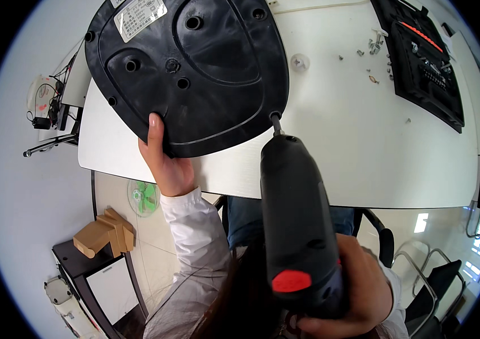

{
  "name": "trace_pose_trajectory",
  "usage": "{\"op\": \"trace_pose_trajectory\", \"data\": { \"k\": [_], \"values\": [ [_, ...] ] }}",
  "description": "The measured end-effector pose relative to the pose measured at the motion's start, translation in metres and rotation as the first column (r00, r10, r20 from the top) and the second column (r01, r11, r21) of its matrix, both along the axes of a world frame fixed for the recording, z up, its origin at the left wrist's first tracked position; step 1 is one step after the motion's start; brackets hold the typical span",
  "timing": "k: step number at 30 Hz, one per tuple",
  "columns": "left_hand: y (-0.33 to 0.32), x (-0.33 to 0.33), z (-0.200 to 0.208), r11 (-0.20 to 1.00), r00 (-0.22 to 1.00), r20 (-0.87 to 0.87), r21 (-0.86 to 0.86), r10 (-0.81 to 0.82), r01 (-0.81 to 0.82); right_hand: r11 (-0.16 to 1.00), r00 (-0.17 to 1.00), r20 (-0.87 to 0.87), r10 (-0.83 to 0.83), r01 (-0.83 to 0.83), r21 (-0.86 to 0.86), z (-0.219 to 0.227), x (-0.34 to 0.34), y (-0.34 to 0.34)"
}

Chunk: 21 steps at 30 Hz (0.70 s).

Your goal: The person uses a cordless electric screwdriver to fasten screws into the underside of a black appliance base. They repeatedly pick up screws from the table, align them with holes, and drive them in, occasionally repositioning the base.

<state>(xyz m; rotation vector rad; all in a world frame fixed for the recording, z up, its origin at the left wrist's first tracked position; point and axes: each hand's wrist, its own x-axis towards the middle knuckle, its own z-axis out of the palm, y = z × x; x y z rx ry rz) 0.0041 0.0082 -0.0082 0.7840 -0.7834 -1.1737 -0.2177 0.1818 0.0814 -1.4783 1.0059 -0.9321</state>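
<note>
A large black plastic base (217, 107), rounded in outline, is held tilted up above the white table. Round holes and a white label (140, 18) show on its face. My left hand (166, 161) grips its lower left edge, thumb on the face and the other fingers hidden behind. In my right hand (364, 282) is a black electric screwdriver (293, 209) with a red patch on its rear end. Its bit (275, 123) points into the hole at the base's lower right corner. Whether a screw sits in that hole I cannot tell.
On the white table (353, 152) lie several loose screws (374, 46) and a small clear round dish (300, 62). An open black tool case (426, 68) stands at the right. Floor level holds a green fan (144, 196), cardboard boxes (107, 233) and a black chair (438, 288).
</note>
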Motion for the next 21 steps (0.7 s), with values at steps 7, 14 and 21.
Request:
{"op": "trace_pose_trajectory", "data": {
  "k": [7, 14, 21],
  "values": [
    [-0.001, -0.002, -0.001, 1.0, 1.0, -0.004, -0.002, 0.006, -0.006, 0.995, 0.987, -0.138, -0.082, 0.089, 0.045, 0.011, 0.005, 0.002],
    [-0.001, 0.002, -0.004, 1.0, 1.0, -0.013, -0.014, -0.018, 0.018, 0.998, 0.971, -0.238, -0.028, 0.039, 0.043, 0.018, 0.003, -0.005],
    [-0.001, 0.002, -0.003, 1.0, 1.0, -0.017, -0.005, -0.023, 0.023, 0.999, 0.967, -0.252, -0.022, 0.03, 0.026, 0.018, 0.002, -0.006]
  ]
}}
